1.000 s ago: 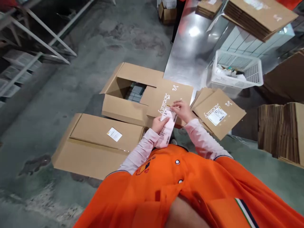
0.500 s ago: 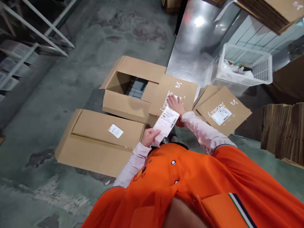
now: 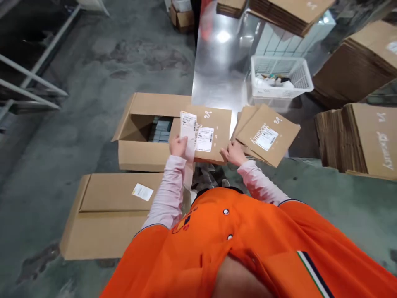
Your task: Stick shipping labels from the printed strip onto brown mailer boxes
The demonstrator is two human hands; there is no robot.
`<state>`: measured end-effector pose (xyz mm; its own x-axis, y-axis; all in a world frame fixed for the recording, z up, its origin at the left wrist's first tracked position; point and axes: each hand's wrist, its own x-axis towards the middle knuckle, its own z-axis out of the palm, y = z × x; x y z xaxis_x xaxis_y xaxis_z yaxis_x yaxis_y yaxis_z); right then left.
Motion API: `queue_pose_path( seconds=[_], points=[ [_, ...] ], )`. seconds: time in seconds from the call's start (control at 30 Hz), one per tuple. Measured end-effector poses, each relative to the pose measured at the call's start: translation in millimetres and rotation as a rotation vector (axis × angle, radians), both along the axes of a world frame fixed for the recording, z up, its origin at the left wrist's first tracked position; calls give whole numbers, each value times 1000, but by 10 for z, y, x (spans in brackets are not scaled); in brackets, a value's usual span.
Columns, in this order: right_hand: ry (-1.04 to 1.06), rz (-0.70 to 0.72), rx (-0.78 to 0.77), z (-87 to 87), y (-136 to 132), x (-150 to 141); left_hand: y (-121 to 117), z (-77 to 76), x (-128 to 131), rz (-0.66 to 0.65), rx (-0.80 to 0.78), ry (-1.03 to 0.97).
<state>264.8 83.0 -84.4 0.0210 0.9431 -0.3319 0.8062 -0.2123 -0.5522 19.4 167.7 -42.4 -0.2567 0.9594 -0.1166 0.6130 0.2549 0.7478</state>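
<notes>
A strip of white shipping labels [image 3: 188, 124] is pinched in my left hand [image 3: 178, 146], its lower end trailing down toward my shirt. Under the strip lies a flat folded carton [image 3: 221, 124] with white print and a shipping label [image 3: 204, 139] stuck on it. The fingers of my right hand [image 3: 235, 153] close on the near right corner of this carton. To its right is a small pile of similar flat cartons [image 3: 281, 138], the top one labelled. Just left is an open cardboard box [image 3: 139, 155] with grey-blue packs [image 3: 161, 130] inside.
A closed-topped cardboard box [image 3: 105, 236] with a label sits at lower left. Beyond my hands stretches a shiny metal table [image 3: 214, 74] with a white plastic basket [image 3: 281, 93]. Stacks of flat cartons [image 3: 341, 138] stand at right. Metal rack bars [image 3: 49, 49] are at upper left.
My right hand has moved off the carton's middle to its near right corner, uncovering the stuck label. My left hand has carried the label strip forward and left over the carton. The view has shifted right.
</notes>
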Motion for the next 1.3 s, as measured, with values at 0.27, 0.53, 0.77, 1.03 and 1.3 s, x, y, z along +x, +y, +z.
queue_pose_path(
  seconds=[0.27,0.53,0.77,1.03,1.3],
  points=[
    [708,-608,463,-132,-411,1045,-437,700,672,63,54,-778],
    [599,-460,101,256,-537,1150,-897,490,817,-86,-136,-714],
    [1164,-198,149,510,-433,-175,-1028,558,703,-406,-202,-644],
    [1159,20,-157,583,-99,-247,-1010,464,507,-128,-106,-591],
    [999,5,-88,450,27,-327,-1045,356,394,-68,-211,-656]
  ],
)
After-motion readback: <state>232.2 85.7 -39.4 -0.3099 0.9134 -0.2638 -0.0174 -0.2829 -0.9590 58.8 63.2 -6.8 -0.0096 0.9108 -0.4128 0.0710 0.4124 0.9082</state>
